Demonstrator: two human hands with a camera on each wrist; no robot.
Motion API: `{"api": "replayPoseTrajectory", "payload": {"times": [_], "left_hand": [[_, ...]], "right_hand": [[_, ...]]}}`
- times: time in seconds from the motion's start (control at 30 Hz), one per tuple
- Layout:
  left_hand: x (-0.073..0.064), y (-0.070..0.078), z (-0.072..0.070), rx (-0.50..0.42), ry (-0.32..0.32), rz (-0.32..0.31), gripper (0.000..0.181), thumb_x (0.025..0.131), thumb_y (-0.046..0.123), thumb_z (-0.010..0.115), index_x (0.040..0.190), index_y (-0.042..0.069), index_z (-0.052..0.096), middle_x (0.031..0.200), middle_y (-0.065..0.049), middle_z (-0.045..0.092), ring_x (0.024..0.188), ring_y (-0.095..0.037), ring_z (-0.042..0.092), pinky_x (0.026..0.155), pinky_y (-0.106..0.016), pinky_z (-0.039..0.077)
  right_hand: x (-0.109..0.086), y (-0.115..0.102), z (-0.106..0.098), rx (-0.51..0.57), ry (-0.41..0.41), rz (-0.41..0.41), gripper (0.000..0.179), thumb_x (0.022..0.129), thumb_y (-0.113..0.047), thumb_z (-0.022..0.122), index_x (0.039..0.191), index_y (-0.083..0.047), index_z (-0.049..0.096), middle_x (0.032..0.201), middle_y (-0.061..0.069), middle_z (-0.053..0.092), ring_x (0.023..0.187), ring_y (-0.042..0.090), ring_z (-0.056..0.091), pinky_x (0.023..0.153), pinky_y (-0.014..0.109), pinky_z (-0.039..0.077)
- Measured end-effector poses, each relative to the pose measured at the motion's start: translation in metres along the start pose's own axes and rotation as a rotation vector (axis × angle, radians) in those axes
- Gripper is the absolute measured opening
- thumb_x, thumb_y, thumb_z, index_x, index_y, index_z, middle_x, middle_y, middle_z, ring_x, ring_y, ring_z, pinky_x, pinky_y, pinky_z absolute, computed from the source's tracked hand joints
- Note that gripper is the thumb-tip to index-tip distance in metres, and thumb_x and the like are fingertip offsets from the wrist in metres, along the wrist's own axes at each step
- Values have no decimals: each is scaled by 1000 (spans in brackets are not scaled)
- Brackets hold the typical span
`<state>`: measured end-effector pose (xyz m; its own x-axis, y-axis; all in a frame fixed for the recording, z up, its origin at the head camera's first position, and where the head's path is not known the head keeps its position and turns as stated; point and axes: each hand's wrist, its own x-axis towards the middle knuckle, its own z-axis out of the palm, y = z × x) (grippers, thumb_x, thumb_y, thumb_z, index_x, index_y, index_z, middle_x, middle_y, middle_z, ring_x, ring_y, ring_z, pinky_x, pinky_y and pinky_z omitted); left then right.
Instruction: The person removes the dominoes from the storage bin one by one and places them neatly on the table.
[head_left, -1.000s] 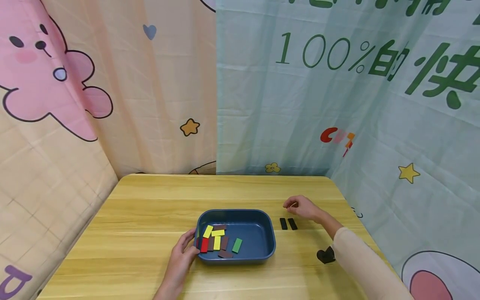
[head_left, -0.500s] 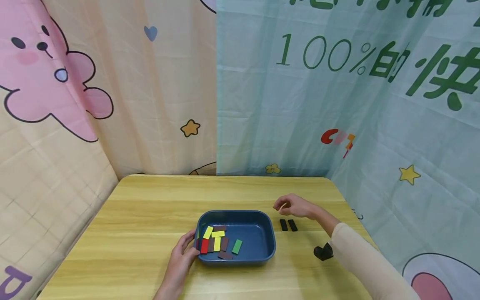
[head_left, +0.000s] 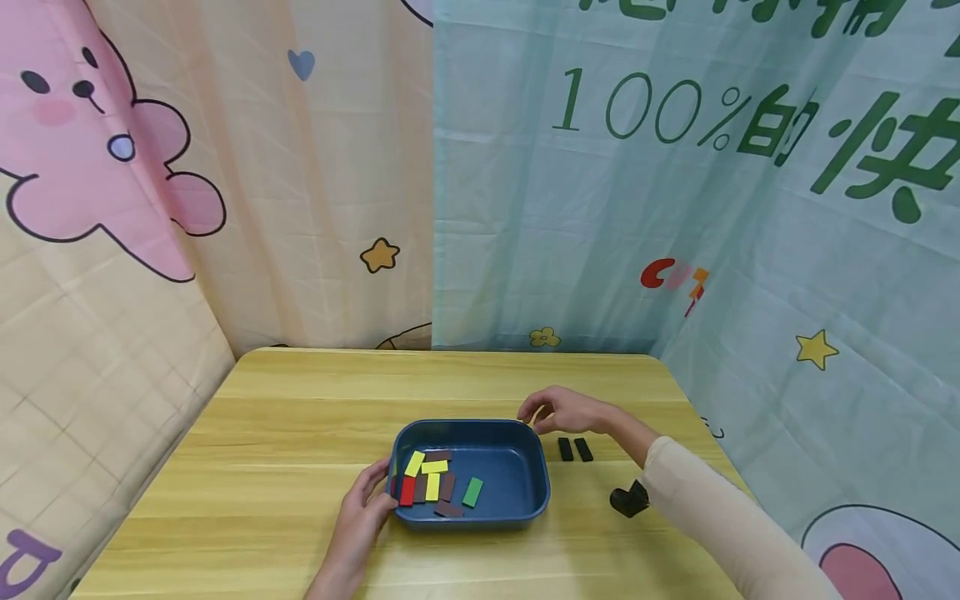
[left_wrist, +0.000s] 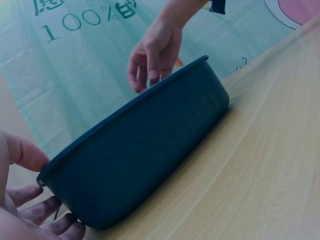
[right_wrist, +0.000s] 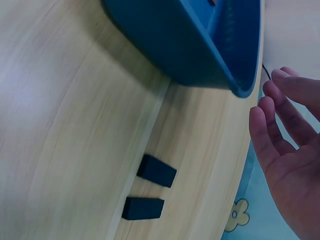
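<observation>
Bin [head_left: 510, 492] is standing beside left hand [head_left: 358, 512], gripped presumably for steadiness; right hand [head_left: 564, 411] is hovering, relaxed, apparently empty.

Head view's pretty bright, wrist views run dimmer and bluish, and the tub [right_wrist: 165, 45] drops a soft shadow on the table [right_wrist: 65, 150].
</observation>
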<state>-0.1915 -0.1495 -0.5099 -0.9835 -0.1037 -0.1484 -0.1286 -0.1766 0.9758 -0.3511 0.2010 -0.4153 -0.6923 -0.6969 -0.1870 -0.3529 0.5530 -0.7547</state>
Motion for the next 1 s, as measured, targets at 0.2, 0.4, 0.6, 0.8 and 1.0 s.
{"api": "replayPoseTrajectory", "payload": {"times": [0.2,0.4,0.6,0.8,1.0], "left_hand": [[1,0,-1,11,0,-20,69,88,-4,54,155,3,38,159,-22,36,140,-35,41,95,-20,45],[1,1,-2,16,-8,-30,70,89,-3,54,157,3,37,160,-22,35,140,-35,41,98,-22,45],[0,3,-2,11,-11,-27,68,90,-3,53,156,3,38,159,-22,35,140,-36,42,98,-22,45],[2,4,1,9,-8,-28,67,89,-4,53,155,2,39,159,-22,36,139,-36,42,97,-21,45],[2,4,0,10,-9,-15,68,89,-4,53,155,2,39,159,-22,36,138,-36,42,95,-20,46]], "right_hand": [[10,-14,7,-25,-46,-21,26,98,1,64,123,-2,70,117,10,67,108,26,63,88,39,55],[22,-22,15,-51,-92,-38,27,97,3,65,124,0,69,117,12,68,110,26,64,88,35,56],[37,-35,21,-105,-159,-71,30,96,6,65,126,4,67,118,14,68,109,26,65,87,31,56],[54,-44,27,-187,-235,-100,27,95,5,67,121,0,70,112,3,69,102,16,66,86,26,54],[70,-51,38,-235,-322,-85,25,95,4,68,119,-1,72,112,3,70,98,9,64,88,25,53]]}}
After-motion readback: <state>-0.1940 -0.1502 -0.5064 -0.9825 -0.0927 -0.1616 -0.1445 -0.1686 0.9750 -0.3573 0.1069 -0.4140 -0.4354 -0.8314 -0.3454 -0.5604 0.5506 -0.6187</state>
